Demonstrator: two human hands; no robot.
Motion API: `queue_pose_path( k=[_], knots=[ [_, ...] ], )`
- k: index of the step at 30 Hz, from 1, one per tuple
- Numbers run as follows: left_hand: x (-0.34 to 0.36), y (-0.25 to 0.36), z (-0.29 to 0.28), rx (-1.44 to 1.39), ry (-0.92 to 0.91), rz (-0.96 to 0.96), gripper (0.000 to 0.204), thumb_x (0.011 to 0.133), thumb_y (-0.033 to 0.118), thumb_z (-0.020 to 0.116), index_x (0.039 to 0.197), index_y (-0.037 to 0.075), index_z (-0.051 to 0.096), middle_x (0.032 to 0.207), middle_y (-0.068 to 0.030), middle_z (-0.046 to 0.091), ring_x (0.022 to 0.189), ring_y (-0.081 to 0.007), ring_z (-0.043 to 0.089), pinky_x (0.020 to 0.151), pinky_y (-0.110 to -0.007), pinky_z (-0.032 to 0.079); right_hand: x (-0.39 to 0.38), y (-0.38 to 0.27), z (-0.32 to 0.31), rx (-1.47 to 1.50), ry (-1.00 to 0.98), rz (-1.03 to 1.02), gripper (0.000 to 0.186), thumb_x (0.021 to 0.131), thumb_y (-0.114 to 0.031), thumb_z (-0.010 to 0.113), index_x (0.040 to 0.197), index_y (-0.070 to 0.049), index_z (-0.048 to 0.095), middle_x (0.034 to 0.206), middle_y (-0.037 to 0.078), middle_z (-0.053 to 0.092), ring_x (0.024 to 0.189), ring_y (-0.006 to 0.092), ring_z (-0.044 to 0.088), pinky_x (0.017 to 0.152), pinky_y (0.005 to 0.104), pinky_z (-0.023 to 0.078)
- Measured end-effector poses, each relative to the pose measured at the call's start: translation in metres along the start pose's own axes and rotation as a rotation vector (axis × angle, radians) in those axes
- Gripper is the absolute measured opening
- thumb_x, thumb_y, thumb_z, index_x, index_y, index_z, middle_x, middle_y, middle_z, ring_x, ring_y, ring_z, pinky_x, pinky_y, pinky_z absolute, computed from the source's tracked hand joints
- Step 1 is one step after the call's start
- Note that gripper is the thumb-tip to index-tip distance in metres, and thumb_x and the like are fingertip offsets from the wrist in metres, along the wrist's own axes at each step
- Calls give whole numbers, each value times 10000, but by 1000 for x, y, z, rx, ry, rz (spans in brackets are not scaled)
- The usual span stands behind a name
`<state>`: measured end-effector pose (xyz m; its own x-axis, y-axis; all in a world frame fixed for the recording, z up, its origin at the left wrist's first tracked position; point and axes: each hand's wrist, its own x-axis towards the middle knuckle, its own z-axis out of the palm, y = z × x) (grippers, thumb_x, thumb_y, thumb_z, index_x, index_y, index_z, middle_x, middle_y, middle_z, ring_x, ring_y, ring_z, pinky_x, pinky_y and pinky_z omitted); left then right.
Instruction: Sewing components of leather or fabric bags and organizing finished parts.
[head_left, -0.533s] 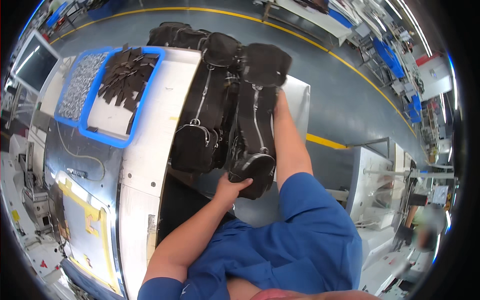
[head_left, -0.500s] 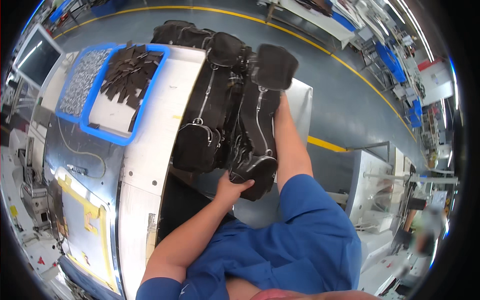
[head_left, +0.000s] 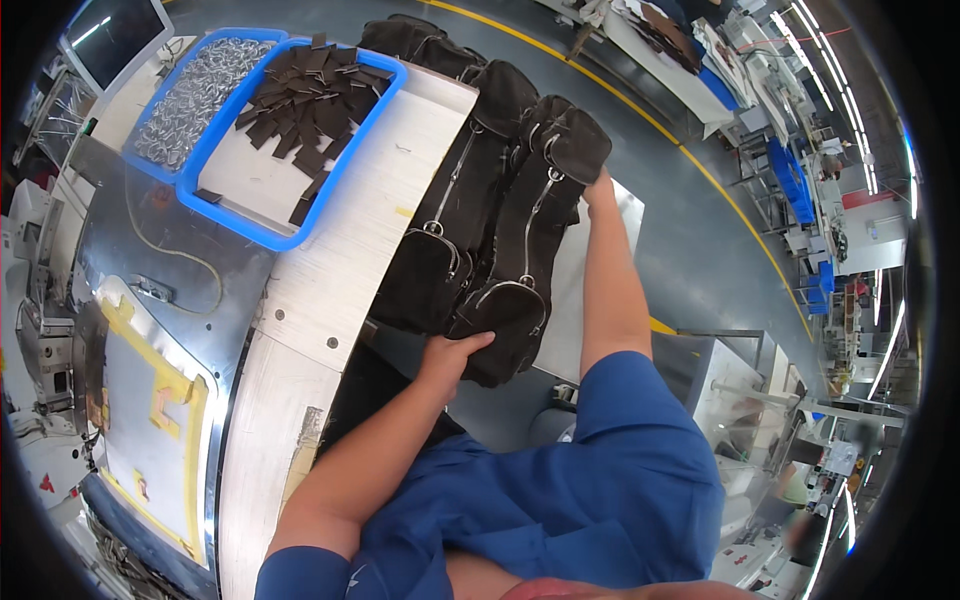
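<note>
A black duffel bag with a silver zipper down its length and a rounded pocket at each end lies between my hands. My left hand grips its near end, thumb on top and the other fingers hidden underneath. At the far right corner my right hand is closed on the bag's edge, with most of its fingers behind the fabric. Directly to the left and touching it is a second black bag of the same kind. What supports the bags underneath is mostly hidden.
Left of the bags stands a white worktable. On it, one blue tray holds dark brown strips and another blue tray holds metal rings. A pale metal surface shows beyond my right forearm. More black bags lie farther back.
The held bag has shifted away from me and settled close against the neighbouring bag. My right hand has moved farther out with its far end. The whole view has also shifted.
</note>
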<state>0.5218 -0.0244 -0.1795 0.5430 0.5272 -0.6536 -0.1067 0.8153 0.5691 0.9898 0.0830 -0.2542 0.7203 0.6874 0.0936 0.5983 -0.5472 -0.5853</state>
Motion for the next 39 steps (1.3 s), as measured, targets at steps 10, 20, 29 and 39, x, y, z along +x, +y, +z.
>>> queue_pose_path(
  k=[10,20,29,39],
  knots=[
    [1,-10,5,12,76,84,341,787,77,829,1088,-45,724,1060,-101,740,929,-170,694,854,-310,536,-42,-134,-45,131,205,14,837,837,-414,770,1481,-33,394,1397,225,510,1289,370,514,1092,519,384],
    [-3,-6,8,136,198,182,328,767,150,865,1017,-33,755,993,-102,760,864,-181,712,813,-311,546,-33,-166,-7,-585,-52,-165,782,835,-519,648,1528,-238,418,1637,83,287,1521,367,207,1154,707,189],
    [1,-13,8,142,186,258,410,814,138,834,1143,-61,692,1122,-122,719,982,-192,681,879,-316,532,10,-102,-20,229,174,-247,715,863,-484,683,1434,-79,535,1464,218,513,1353,389,477,1121,505,370],
    [-2,-14,16,185,195,318,396,787,138,854,1113,-30,704,1082,-97,727,933,-185,688,838,-327,543,-91,-88,16,1382,-81,384,690,973,-479,642,1392,53,510,1393,167,595,1299,292,539,1119,411,390]
  ],
)
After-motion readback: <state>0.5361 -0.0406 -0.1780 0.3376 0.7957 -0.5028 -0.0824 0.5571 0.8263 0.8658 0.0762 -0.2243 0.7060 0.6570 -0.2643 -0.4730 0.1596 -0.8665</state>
